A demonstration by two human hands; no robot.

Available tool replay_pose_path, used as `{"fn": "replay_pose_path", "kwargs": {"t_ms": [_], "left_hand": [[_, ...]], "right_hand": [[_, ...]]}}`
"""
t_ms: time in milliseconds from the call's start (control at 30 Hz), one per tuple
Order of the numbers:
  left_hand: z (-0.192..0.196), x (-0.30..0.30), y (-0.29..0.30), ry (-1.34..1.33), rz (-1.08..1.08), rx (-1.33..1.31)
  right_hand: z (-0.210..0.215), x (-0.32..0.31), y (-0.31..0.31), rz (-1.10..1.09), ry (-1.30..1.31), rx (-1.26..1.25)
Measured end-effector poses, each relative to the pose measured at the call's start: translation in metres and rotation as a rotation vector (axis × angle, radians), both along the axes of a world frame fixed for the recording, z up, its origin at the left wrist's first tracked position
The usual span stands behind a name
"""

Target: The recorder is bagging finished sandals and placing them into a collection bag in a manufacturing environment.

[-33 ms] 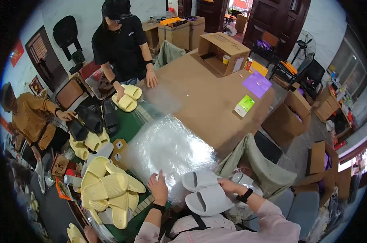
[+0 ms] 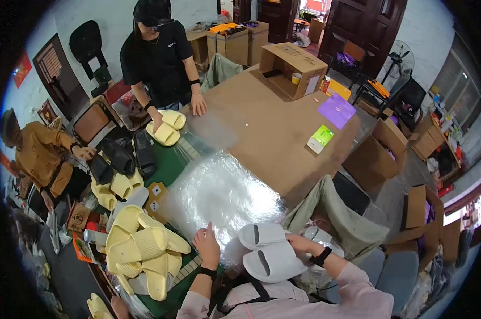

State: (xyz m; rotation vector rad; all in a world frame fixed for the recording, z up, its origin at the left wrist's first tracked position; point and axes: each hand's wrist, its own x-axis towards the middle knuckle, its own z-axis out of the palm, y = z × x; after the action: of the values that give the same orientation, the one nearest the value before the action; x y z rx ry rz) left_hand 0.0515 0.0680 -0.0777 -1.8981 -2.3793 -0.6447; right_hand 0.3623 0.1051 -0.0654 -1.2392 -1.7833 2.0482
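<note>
At the near side of the table, my right hand (image 2: 300, 243) is closed on a pair of pale grey slippers (image 2: 272, 264), gripping them at their right side. The two slippers lie side by side with the foot openings to the left. My left hand (image 2: 206, 248) holds nothing; its index finger stretches out and its fingers are apart. It is at the near-left edge of a stack of shiny clear plastic bags (image 2: 219, 191); whether it touches the plastic I cannot tell. Left of that hand, pale yellow slippers (image 2: 145, 245) lie in a heap on the green tabletop.
Across the table, a person in black (image 2: 158, 64) rests a hand on yellow slippers (image 2: 166, 128). Another person (image 2: 44, 154) sits at the left near black slippers (image 2: 118, 156). Brown cardboard (image 2: 283, 122) covers the far table, bearing an open carton (image 2: 294, 69) and a green box (image 2: 321, 139).
The fingers of my left hand have shifted slightly, drawing closer together. My right hand and the grey slippers have stayed in place.
</note>
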Motion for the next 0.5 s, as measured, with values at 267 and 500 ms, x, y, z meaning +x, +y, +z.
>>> {"fn": "replay_pose_path", "kwargs": {"t_ms": [267,500], "left_hand": [[-0.013,-0.010,0.014,-0.365,-0.003,0.095],[-0.002,-0.012,0.023,-0.559,-0.162,-0.061]], "right_hand": [[0.012,-0.019,0.014,0.125,-0.002,0.209],[0.009,-0.022,0.014,0.069,0.109,0.146]]}}
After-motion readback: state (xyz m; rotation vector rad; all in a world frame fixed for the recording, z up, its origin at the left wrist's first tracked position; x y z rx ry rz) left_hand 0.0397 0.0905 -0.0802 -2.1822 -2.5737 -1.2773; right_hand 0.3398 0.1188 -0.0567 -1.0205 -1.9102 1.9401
